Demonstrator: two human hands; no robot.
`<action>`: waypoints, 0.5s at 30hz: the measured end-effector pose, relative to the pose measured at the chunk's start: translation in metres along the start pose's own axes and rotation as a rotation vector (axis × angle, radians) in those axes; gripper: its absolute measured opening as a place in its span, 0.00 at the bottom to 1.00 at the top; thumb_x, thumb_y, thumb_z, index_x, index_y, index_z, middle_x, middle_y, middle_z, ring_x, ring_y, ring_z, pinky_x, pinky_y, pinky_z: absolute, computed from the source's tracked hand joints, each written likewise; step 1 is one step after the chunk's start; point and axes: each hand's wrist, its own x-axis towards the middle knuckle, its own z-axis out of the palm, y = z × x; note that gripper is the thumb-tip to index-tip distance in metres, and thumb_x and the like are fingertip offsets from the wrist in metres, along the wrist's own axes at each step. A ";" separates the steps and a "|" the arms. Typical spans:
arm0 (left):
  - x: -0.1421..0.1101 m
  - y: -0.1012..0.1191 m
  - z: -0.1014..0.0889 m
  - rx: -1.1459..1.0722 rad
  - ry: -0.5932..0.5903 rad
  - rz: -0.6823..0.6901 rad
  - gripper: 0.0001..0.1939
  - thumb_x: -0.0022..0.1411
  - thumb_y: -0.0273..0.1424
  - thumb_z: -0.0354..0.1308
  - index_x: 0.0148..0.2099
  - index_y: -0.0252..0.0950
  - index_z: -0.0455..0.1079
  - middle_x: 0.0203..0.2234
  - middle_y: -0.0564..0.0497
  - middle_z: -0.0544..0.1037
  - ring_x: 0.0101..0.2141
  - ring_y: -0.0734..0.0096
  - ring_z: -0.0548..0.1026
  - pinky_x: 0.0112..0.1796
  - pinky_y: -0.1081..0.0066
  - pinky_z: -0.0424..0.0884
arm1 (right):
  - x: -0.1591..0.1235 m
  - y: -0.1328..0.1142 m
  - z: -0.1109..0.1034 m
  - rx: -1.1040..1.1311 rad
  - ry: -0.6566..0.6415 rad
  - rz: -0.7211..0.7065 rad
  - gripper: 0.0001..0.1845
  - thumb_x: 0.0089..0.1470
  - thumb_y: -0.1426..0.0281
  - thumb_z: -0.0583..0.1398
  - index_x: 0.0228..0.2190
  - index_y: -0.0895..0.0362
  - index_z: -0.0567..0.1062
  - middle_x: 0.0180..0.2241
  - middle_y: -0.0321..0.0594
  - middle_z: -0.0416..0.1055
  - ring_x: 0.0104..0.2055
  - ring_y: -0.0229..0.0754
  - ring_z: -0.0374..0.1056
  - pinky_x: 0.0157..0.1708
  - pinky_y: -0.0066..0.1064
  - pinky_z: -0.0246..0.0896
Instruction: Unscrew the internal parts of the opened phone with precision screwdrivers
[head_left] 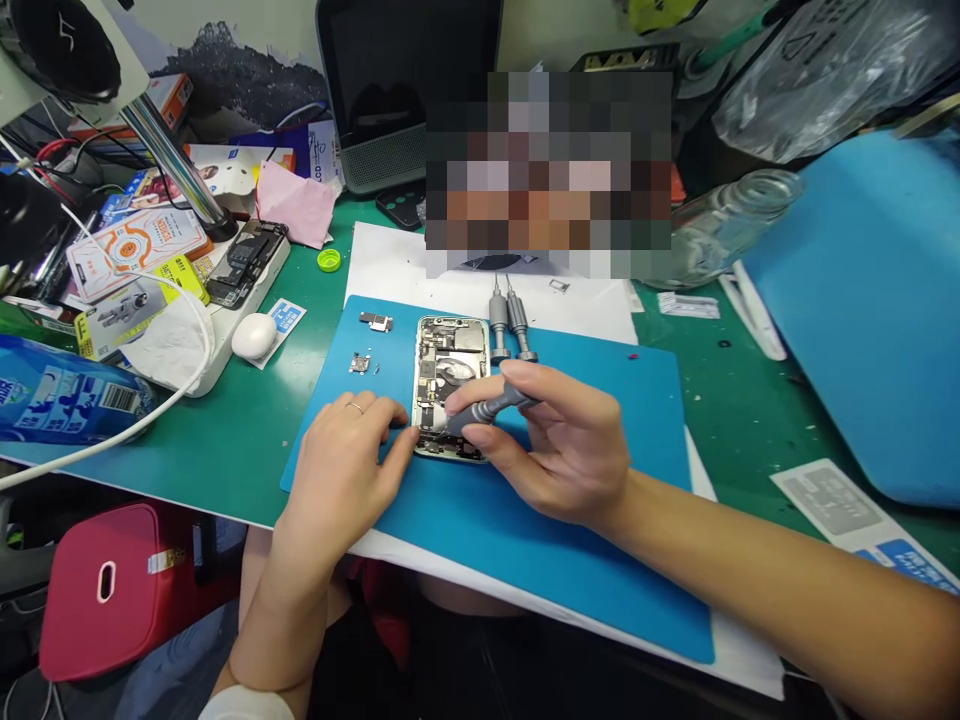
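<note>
An opened smartphone [459, 365] lies on a blue mat [585, 560], its inner parts and boards exposed. My left hand [349, 455] is at its lower left edge, fingers curled and thumb tip against the frame. In my right hand [566, 435] a grey precision screwdriver [491, 408] is pinched, tilted over the phone's lower half; its tip is hard to make out. Beyond the phone stand two more grey screwdrivers [499, 325], side by side. Small metal phone parts, one a shield plate [376, 321] and another a bracket [360, 363], lie left of the phone.
White paper [390, 260] lies under the mat on a green table [217, 440]. Leftward are a white earbud case [254, 338], another opened phone [247, 262], a bottle [71, 390] and a white cable. A glass jar [720, 230] and blue chair-like panel [862, 300] stand right.
</note>
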 end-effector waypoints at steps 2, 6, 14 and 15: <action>0.000 0.000 0.001 0.005 -0.002 -0.003 0.05 0.70 0.33 0.58 0.40 0.39 0.71 0.31 0.52 0.74 0.34 0.65 0.71 0.36 0.65 0.63 | -0.001 0.001 0.000 0.010 -0.042 -0.003 0.39 0.60 0.79 0.63 0.66 0.45 0.58 0.45 0.41 0.80 0.43 0.43 0.79 0.42 0.37 0.81; 0.000 0.001 0.002 0.014 -0.001 -0.002 0.05 0.70 0.33 0.58 0.40 0.38 0.70 0.32 0.52 0.74 0.34 0.65 0.71 0.35 0.65 0.63 | -0.002 0.003 0.001 0.007 -0.090 -0.059 0.42 0.59 0.81 0.62 0.68 0.48 0.56 0.48 0.45 0.80 0.45 0.43 0.79 0.43 0.37 0.80; -0.001 0.001 0.002 0.027 0.006 0.007 0.05 0.70 0.33 0.58 0.39 0.39 0.70 0.32 0.52 0.74 0.35 0.65 0.71 0.36 0.65 0.63 | -0.001 0.002 0.002 -0.006 -0.106 -0.054 0.41 0.59 0.80 0.63 0.67 0.46 0.56 0.50 0.44 0.80 0.45 0.43 0.80 0.45 0.38 0.81; -0.001 0.001 0.003 0.028 0.007 0.009 0.05 0.70 0.33 0.58 0.40 0.39 0.70 0.32 0.52 0.74 0.35 0.65 0.71 0.36 0.65 0.63 | -0.001 0.002 0.002 -0.008 -0.105 -0.056 0.41 0.60 0.79 0.63 0.67 0.47 0.56 0.50 0.44 0.80 0.45 0.44 0.80 0.45 0.38 0.81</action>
